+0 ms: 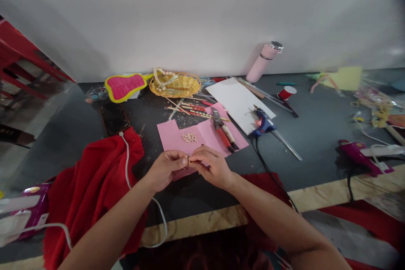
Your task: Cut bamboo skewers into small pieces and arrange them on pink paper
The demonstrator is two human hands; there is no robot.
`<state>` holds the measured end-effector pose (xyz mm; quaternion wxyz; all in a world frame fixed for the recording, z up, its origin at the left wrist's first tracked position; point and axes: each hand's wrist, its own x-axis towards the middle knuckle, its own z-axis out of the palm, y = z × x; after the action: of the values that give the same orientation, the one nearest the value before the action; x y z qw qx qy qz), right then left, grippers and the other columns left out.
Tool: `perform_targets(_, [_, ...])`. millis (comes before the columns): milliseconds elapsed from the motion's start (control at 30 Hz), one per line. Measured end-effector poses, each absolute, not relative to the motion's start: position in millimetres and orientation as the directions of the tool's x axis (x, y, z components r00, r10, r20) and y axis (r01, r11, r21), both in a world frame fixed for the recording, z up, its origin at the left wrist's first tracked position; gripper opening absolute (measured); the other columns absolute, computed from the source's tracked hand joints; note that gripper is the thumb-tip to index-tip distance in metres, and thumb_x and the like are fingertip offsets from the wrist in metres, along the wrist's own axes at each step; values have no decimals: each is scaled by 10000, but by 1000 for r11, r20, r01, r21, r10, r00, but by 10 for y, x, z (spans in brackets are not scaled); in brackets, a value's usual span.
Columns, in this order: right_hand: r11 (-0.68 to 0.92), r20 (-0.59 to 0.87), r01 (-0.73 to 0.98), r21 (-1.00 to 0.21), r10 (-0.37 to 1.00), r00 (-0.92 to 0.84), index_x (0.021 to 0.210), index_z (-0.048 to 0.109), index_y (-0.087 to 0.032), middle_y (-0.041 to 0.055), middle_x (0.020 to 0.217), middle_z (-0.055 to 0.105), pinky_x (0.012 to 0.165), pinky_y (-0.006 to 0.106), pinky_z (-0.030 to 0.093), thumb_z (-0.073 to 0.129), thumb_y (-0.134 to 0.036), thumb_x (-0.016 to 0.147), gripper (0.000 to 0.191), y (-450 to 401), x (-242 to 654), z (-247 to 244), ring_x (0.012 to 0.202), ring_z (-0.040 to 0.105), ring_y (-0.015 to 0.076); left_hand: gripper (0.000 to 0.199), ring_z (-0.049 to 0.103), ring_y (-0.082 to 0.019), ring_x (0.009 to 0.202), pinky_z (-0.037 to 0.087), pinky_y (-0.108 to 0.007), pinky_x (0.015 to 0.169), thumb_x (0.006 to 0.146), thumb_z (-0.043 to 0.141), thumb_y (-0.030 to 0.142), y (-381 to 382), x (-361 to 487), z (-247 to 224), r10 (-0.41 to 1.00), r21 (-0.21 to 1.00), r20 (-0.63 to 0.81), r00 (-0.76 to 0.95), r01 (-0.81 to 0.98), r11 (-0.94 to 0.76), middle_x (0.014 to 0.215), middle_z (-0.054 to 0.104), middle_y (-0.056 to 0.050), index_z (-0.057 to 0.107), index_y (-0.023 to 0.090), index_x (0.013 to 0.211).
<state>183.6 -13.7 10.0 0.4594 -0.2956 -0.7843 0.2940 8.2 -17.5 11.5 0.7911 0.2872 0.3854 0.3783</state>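
Observation:
My left hand [169, 168] and my right hand [212, 164] meet over the front edge of a pink paper sheet [167, 131]. Both are closed, fingertips pinched together around something tiny and pale that I cannot make out. Just beyond them, a small heap of short pale pieces [190, 137] lies on the paper. To the right of the heap rest cutting pliers [223, 130] with red and white handles. Behind the paper are several thin sticks [193, 109] with red and patterned parts, among pale crumbs.
A wicker basket [186, 85] holds a beaded strand. Around the table are a white board [234, 97], a blue glue gun [263, 123] with a cord, a pink bottle [262, 62], a red thread spool [287, 93], a phone [114, 118] and a red cloth [98, 177].

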Motion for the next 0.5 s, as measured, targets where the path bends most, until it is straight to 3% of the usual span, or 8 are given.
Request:
perform_targets(267, [655,543,187,-732,727,-420,935,602,-225,49,825,625,680,286,514,579,-165,845,111,-137,1839,119,772,595,155,203,532,-71,549,433,-220,596,615,797,279,-185,67,105,787,705,-390,477,-395,589,606,620,4,682,122,674])
perform_targets(500, [691,571,202,-694,700,-428,948,591,-200,57,848,612,703,277,514,568,-144,847,118,-121,1848,96,794,593,148,184,529,-64,577,397,-190,589,650,774,264,-188,81,98,843,789,-349,408,-357,500,624,631,-2,699,107,712])
